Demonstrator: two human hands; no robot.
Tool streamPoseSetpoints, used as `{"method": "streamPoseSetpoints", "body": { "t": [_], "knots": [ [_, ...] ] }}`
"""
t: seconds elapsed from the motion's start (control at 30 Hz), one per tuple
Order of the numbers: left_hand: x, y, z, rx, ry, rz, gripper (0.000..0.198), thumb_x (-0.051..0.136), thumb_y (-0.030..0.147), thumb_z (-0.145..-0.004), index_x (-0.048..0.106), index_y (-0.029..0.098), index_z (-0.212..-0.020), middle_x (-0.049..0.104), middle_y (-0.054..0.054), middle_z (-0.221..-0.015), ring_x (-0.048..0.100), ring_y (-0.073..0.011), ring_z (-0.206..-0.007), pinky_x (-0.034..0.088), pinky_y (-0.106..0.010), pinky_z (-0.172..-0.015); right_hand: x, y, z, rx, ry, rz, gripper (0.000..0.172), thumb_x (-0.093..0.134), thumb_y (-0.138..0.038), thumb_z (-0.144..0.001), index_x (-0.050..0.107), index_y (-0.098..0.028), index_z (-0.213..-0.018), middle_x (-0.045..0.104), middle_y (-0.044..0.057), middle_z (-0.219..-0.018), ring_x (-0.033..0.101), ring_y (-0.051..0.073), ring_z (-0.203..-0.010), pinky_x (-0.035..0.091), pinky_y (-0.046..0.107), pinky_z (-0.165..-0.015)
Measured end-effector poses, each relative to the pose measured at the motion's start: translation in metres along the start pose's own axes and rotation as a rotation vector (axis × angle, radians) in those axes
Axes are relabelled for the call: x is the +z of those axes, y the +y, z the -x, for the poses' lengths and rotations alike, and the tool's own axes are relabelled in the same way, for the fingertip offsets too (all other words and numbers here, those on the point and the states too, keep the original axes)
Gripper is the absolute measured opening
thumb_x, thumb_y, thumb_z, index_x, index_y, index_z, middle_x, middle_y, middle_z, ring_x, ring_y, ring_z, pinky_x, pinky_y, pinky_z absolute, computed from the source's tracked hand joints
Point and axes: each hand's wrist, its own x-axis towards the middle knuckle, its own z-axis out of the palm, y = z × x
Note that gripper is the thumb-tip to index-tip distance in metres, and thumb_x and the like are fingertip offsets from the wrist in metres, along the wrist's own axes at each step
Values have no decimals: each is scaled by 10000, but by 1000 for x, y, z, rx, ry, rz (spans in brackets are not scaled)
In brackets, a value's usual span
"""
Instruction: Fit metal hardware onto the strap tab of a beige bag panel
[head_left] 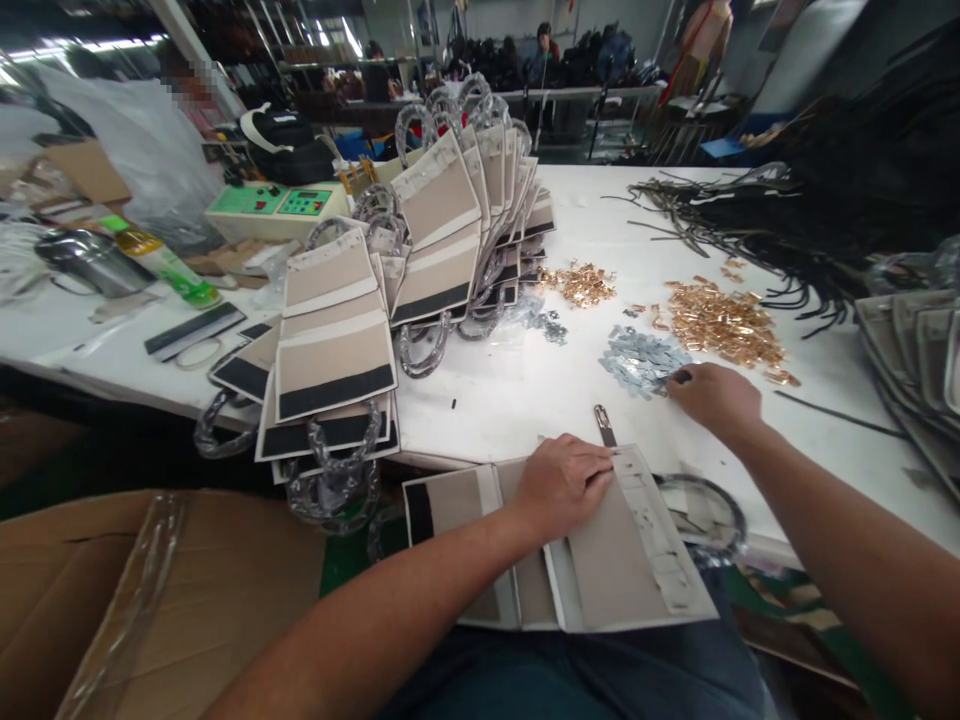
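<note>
My left hand (568, 487) rests on a beige bag panel (615, 560) across my lap and the table edge, its fingers bent over the panel's top edge. Beside those fingertips a metal clasp on a dark strap (604, 425) sticks out onto the table. A plastic-wrapped ring handle (731, 520) is at the panel's right side. My right hand (712, 398) is at the right edge of a pile of flat grey metal pieces (641, 360), fingers pinched together; what they hold, if anything, is too small to name. Gold metal pieces (724, 325) lie just behind it.
Stacked beige panels with wrapped handles (337, 330) fill the table's left side. Behind them are a green control box (277, 205), a bottle (169, 262) and a steel jug (94, 262). Black straps (750, 215) lie back right. A cardboard box (225, 600) stands lower left. People sit far behind.
</note>
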Motion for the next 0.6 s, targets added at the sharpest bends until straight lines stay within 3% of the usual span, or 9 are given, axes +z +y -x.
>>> {"method": "streamPoseSetpoints", "body": {
  "t": [0.1,0.23,0.4,0.6],
  "knots": [
    [2,-1,2,9,29,7,150,698,226,-981,808,225,-1082,792,-12,-1262,708,-228,-1093,554,-436,-926,-1,2,1,-33,24,-11,397,595,-476,-919,823,-233,-1136,765,165,-1131,686,371,-999,470,399,-718],
    [3,-3,3,33,50,2,148,680,219,-982,801,228,-1068,795,6,-1250,706,-223,-1075,553,-438,-903,-6,10,-7,-45,35,-62,573,594,-567,-937,737,-237,-1384,710,155,-1346,686,354,-1075,475,377,-717],
    [3,-4,4,32,82,-11,163,665,240,-998,801,228,-1085,801,-19,-1225,702,-223,-1061,562,-446,-905,-8,16,-19,-58,-72,-113,297,675,-423,-865,854,-279,-1054,798,73,-926,715,273,-820,445,319,-612],
    [4,-5,5,34,80,-18,145,676,243,-988,799,228,-1062,800,-21,-1225,698,-225,-1066,565,-450,-911,-10,13,-19,-48,-31,-84,249,656,-386,-853,850,-271,-958,789,83,-872,696,297,-806,423,341,-600]
  ]
}}
